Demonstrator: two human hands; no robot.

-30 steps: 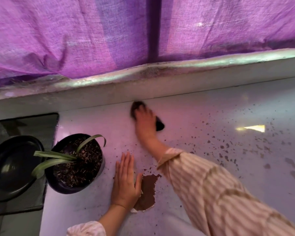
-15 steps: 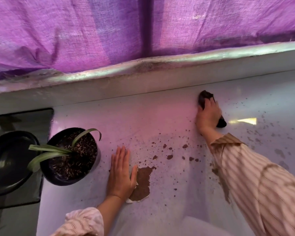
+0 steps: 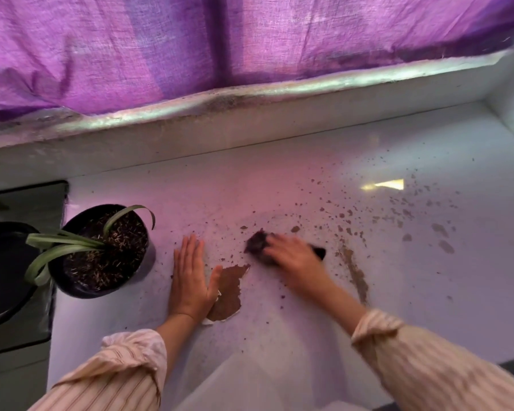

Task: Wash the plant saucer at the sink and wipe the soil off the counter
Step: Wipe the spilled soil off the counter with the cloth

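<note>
While a purple curtain (image 3: 190, 46) hangs across the window behind it, the white bench (image 3: 279, 179) runs wide below the sill, pink light on its surface and soil (image 3: 353, 226) scattered over its right half, with a smeared streak near the right hand. At the far left a dark sink (image 3: 27, 203) sits sunk beside the bench, and the black saucer (image 3: 0, 271) lies in it, partly behind the plant's leaves. The pot (image 3: 101, 250) stands on the bench just beside the sink edge, full of dark soil, its long green leaves drooping left over the saucer. The left hand (image 3: 190, 277) lies flat on the bench, fingers together and thumb out, its thumb side touching a brown patch (image 3: 229, 292) with a ragged white edge. The right hand (image 3: 294, 262), blurred, presses down on a dark cloth (image 3: 257, 244), fingers curled over it; the cloth shows at both sides of the hand. Striped sleeves are rolled back from both wrists.
</note>
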